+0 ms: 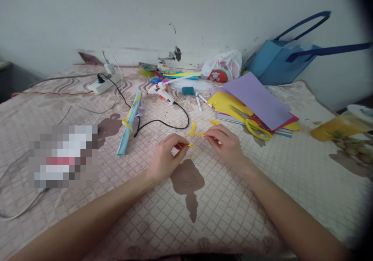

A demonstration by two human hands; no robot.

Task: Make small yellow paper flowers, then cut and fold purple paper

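Near the middle of the patterned tablecloth, my left hand is closed in a pinch on a thin yellow paper piece. My right hand, just to the right, pinches the end of a narrow yellow strip. The two hands are apart. A small yellow paper piece lies at the left end of that strip, and another yellow scrap is behind my right hand. To the left lies a light blue paper roll with a yellow strip curled around it.
Behind the hands are a white glue gun with a black cable, and a power strip. At right, yellow-handled scissors lie on coloured paper. A blue bag and a yellow container stand farther right.
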